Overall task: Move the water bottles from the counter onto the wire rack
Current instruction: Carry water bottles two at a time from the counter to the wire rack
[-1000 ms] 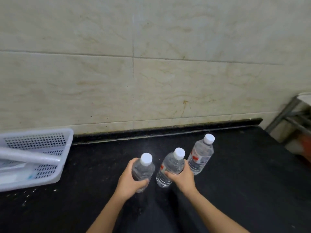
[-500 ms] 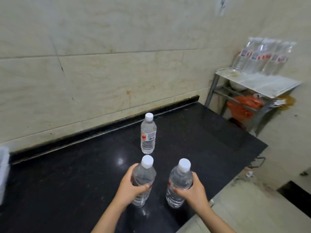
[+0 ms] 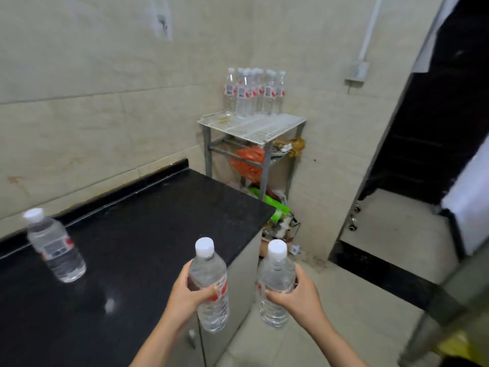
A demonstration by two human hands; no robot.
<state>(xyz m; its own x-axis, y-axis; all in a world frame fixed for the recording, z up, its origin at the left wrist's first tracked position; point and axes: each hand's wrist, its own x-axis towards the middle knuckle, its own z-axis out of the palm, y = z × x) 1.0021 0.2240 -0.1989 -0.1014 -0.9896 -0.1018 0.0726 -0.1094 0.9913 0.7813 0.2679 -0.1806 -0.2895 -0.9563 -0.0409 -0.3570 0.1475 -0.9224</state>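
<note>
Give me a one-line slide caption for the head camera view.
Left hand and right hand each carry a water bottle toward the wire rack; one bottle remains on the counter.

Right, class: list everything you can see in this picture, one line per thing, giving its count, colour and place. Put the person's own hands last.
Held bottles: two, clear with white caps, one in the left hand, one in the right.
Counter bottle: one, clear with white cap, standing on the counter at far left.
Rack bottles: a cluster, count unclear, clear with red-marked labels, at the back of the rack top.
Counter: one, black, lower left along the wall.
Rack: one, pale wire top on grey legs, in the corner beyond the counter.
Orange bag: one, on the rack's lower level.
Green item: one, low beside the rack, cannot tell what.
Left hand: gripping a bottle.
Right hand: gripping a bottle.
</note>
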